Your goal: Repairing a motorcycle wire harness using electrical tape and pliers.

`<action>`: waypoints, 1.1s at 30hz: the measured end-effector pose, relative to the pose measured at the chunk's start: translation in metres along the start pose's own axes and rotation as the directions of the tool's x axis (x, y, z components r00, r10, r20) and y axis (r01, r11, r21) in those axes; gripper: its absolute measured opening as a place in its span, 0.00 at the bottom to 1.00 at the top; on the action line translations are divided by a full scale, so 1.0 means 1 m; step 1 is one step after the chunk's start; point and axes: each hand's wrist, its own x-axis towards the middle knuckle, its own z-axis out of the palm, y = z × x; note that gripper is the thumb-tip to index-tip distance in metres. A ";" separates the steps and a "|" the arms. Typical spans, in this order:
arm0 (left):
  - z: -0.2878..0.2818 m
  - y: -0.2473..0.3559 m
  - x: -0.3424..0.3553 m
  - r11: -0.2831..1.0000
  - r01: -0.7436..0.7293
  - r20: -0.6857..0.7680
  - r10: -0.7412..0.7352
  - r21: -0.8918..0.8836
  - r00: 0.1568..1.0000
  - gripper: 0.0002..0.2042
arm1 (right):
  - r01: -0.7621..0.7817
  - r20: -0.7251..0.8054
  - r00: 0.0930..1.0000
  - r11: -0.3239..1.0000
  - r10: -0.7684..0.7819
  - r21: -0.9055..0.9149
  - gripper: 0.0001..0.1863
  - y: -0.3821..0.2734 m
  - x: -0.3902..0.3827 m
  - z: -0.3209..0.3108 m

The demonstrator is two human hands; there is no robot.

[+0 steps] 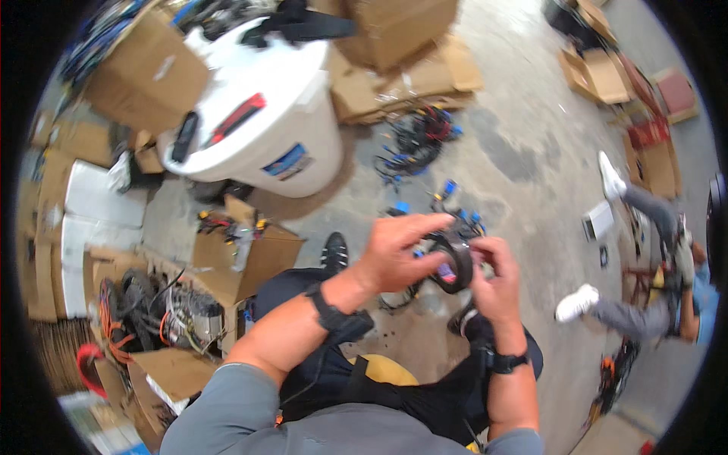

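Note:
My left hand (402,246) grips a black ring-shaped thing (457,265), its thumb and fingers curved round the near left side. The ring looks like a roll of tape with pinkish purple showing inside, but blur hides its exact kind. Close to its right side, my right hand (497,277) has its fingers curled in a pinch; whatever they hold is too small to make out. Below and beyond the hands, dark cables with blue connectors (449,189) lie on the concrete floor, partly covered by my hands.
Further off lies a tangle of black and red cables (425,140). A white tub (311,144) stands ahead left, a red-and-black tool (236,119) on top. Open cardboard boxes (254,262) with cables stand left. Another person (644,315) sits at the right, legs stretched out.

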 end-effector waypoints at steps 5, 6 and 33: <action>0.000 -0.003 0.001 0.993 0.035 0.005 -0.035 -0.117 0.999 0.20 | -0.154 -0.045 0.986 0.982 0.160 0.106 0.09 0.007 0.014 -0.019; -0.006 -0.001 -0.001 0.990 0.040 -0.003 -0.040 -0.136 0.999 0.19 | -0.172 -0.015 0.985 0.980 0.175 0.105 0.08 0.000 0.021 -0.016; -0.085 0.010 -0.068 0.994 0.086 0.348 -0.059 -0.063 0.936 0.16 | 0.724 0.637 0.687 0.404 -0.350 -0.559 0.16 -0.171 0.243 0.296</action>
